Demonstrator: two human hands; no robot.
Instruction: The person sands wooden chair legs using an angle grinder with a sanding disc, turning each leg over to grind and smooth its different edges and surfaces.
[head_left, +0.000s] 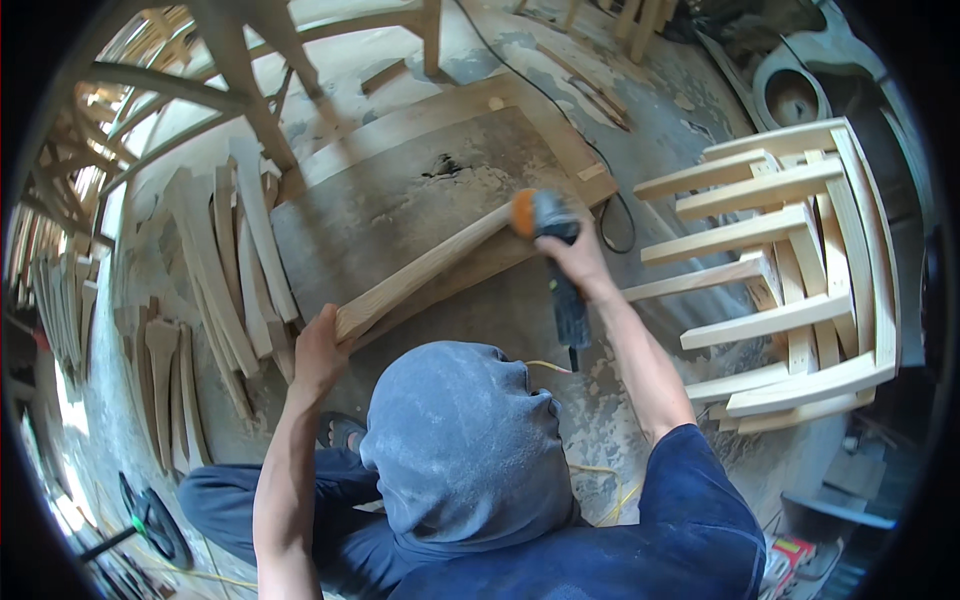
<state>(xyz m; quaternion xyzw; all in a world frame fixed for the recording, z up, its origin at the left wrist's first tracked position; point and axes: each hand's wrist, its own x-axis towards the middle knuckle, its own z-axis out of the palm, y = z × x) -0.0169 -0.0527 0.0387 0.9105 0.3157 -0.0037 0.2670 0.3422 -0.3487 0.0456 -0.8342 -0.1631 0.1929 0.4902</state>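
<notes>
My left hand (pixel 318 348) is closed around the near end of a long, slightly curved wooden piece (pixel 425 272), shaped like a chair leg. The piece slants up to the right along the near edge of a low wooden work board (pixel 400 160). In my right hand (pixel 578 254) is a dark angle grinder (pixel 568 312), gripped near its head. Its orange disc (pixel 523 213) is blurred and meets or nearly meets the far end of the wooden piece; exact contact cannot be made out. A cord trails from the grinder's lower end.
Shaped wooden pieces (pixel 225 260) lie stacked at the left, with more (pixel 170 385) nearer. Pale wooden frames (pixel 800 270) stand piled at the right. Wooden chair frames (pixel 230 80) rise at the far left. A dark cable (pixel 540 90) runs beside the board. A fan (pixel 155 525) is lower left.
</notes>
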